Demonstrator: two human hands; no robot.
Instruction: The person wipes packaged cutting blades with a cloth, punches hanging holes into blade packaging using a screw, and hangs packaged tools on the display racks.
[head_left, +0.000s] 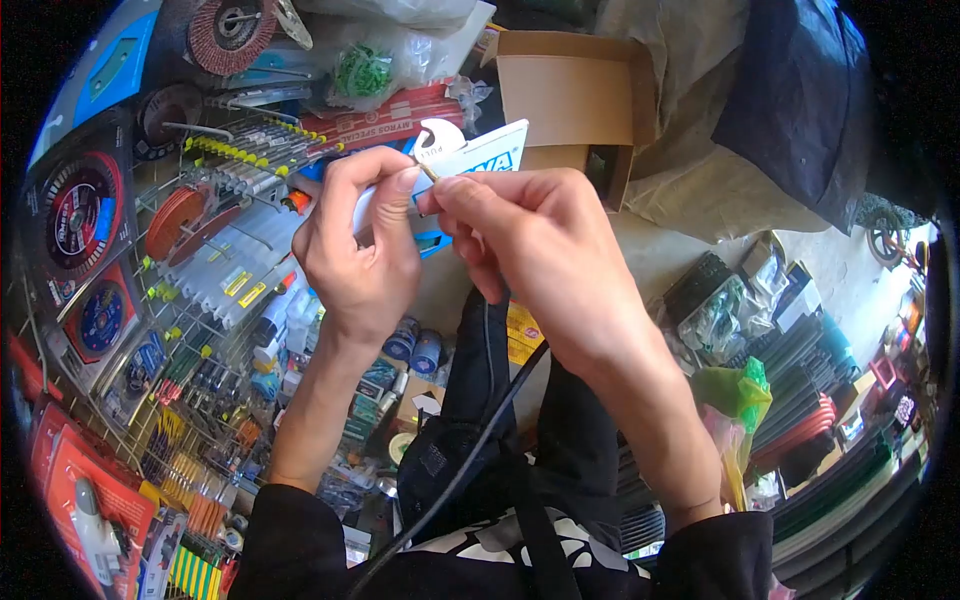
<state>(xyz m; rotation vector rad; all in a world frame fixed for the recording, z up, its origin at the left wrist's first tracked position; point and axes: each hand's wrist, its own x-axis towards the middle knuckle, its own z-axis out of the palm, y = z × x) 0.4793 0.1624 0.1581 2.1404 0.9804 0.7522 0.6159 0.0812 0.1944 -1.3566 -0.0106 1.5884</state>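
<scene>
My left hand [360, 235] is closed, thumb and forefinger pinched at the edge of a white card [512, 139] with blue lettering. A hook-shaped white tab marked "PULL" [436, 138] rises from the card above the fingertips. My right hand [545, 235] is also closed; its thumb and forefinger pinch a thin brass-coloured piece [429, 172] in front of the card. The piece's far end meets the left fingertips, and its exact kind is too small to tell. Much of the card is hidden behind my fingers.
An open cardboard box [560, 85] lies beyond my hands. At left, a wire rack holds packaged cutting discs [75, 215], a flap disc [232, 35] and rods with yellow tips [240, 155]. A black cable [465, 455] crosses my lap. Bagged goods [735, 310] sit at right.
</scene>
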